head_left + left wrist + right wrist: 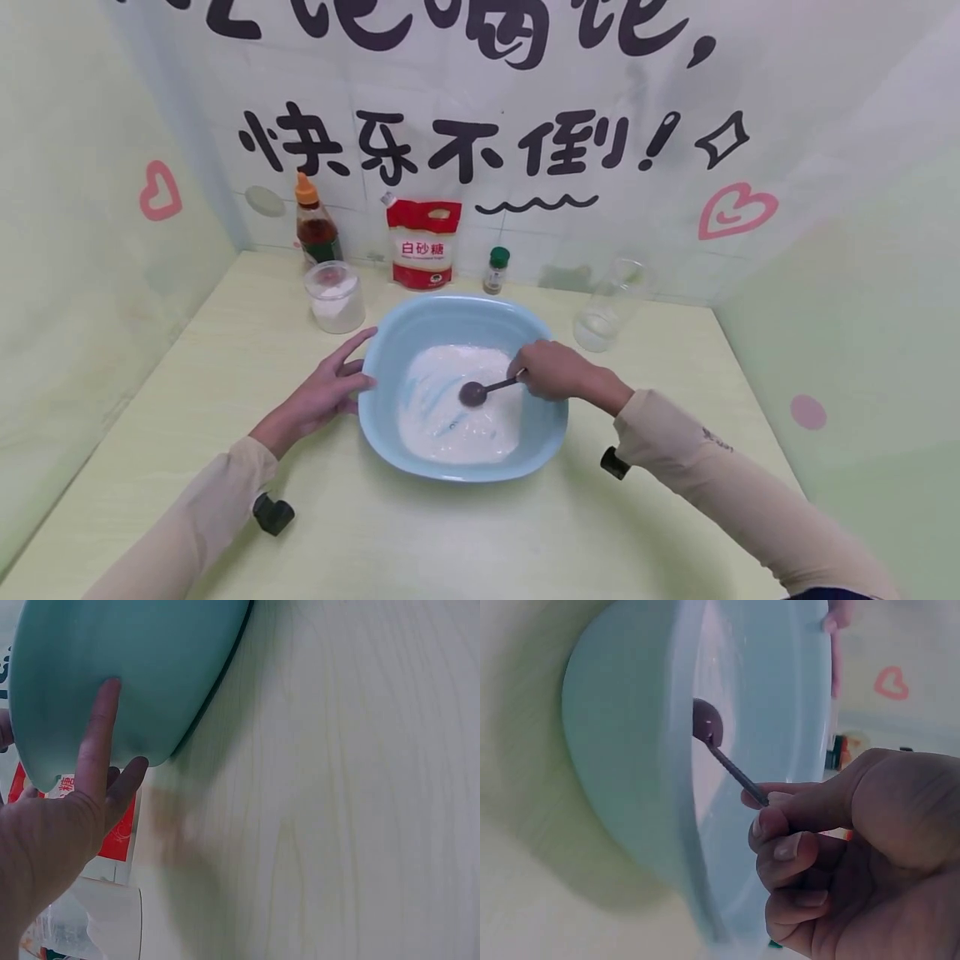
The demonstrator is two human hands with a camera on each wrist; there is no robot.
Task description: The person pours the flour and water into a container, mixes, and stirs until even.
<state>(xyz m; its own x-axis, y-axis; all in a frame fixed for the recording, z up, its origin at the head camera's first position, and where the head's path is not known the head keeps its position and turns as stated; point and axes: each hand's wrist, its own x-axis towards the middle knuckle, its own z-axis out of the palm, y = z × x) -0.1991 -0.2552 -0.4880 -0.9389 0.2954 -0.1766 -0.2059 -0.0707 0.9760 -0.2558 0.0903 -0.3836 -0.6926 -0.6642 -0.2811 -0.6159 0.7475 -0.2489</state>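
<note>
A light blue plastic basin [463, 472] stands mid-table with white, wet-looking mixture [480, 437] spread over its bottom. My right hand [553, 369] reaches over the basin's right side and pinches the handle of a dark spoon [472, 394]. The spoon's round bowl is down at the white mixture. In the right wrist view the thumb and forefinger hold the handle's end, with the other fingers curled. Against the basin's left outer wall, my left hand [324, 395] rests with spread, fairly straight fingers [97, 742].
Behind the basin stand an orange-capped sauce bottle [318, 229], a clear jar of white powder [335, 304], a red-and-white sugar pouch [422, 250] and a small green-capped bottle [496, 271]. A clear glass vessel [597, 325] with some liquid is at the back right.
</note>
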